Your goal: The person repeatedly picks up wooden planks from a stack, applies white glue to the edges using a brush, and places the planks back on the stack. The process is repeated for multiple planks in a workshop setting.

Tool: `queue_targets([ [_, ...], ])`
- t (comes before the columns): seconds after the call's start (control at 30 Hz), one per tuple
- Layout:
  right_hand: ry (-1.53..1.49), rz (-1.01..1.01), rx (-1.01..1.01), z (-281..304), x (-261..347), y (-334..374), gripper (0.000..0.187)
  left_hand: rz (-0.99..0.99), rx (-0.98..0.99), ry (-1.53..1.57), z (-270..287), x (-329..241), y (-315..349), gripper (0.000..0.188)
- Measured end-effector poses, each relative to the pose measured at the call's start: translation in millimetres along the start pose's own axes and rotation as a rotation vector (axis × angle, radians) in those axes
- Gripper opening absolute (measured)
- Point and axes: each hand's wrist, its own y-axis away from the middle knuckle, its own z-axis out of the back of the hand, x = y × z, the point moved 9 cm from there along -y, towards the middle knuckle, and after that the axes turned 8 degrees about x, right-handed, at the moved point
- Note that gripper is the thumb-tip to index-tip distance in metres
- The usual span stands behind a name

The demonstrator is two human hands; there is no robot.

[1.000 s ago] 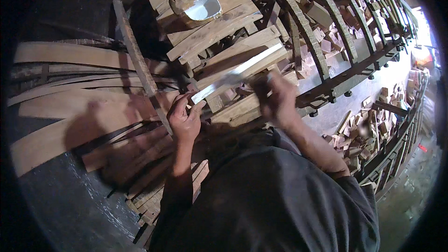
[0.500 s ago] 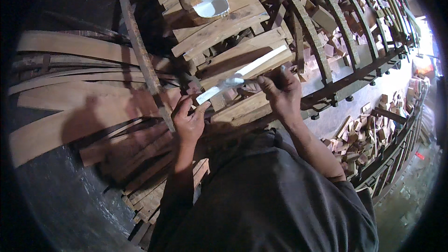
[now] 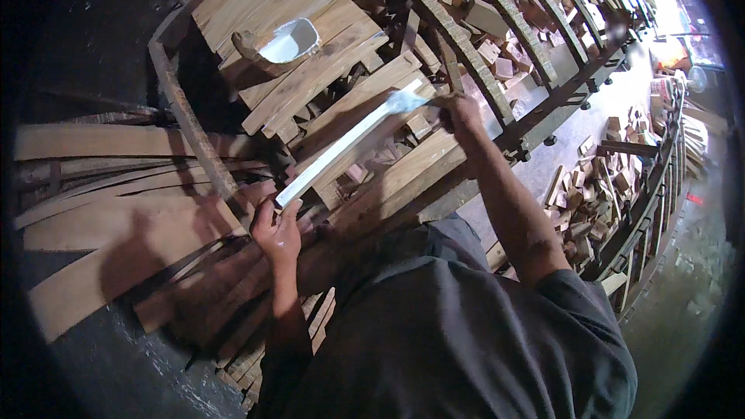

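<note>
My left hand [image 3: 277, 234] is closed on the near end of a long, narrow wooden strip [image 3: 335, 150] whose upper face is coated white. The strip slants up to the right, over the stacked boards. My right hand [image 3: 464, 118] is closed around the handle of a brush [image 3: 405, 101]; its white, blurred bristles lie at the strip's far end. Beyond the strip, a tub [image 3: 287, 66] with a crusted rim holds white glue-like paste. It rests on a platform of flat boards [image 3: 260, 0].
Long planks [image 3: 116, 221] lie at the left beside a rusty metal bar [image 3: 190, 124]. Curved ribs [image 3: 442, 23] of a rack rise at the right over many wood offcuts [image 3: 485, 19]. More offcuts [image 3: 582, 194] are heaped at the lower right.
My right hand has moved the brush along the strip to its far end. The white coat now runs unbroken behind it. The view has shifted, moving the tub and boards leftward.
</note>
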Motion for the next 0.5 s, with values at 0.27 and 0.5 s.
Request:
queue_targets([
  [0.27, -0.272, 0.103, -0.132, 71.0, -15.9, -66.7, 0.024, 0.088, -0.001, 0.021, 5.2, 32.0, -9.4, 0.023],
  [0.5, -0.440, 0.141, 0.142, -16.2, -34.1, -98.5, 0.031, 0.210, 0.014, 0.185, 6.6, 122.9, -19.8, 0.031],
])
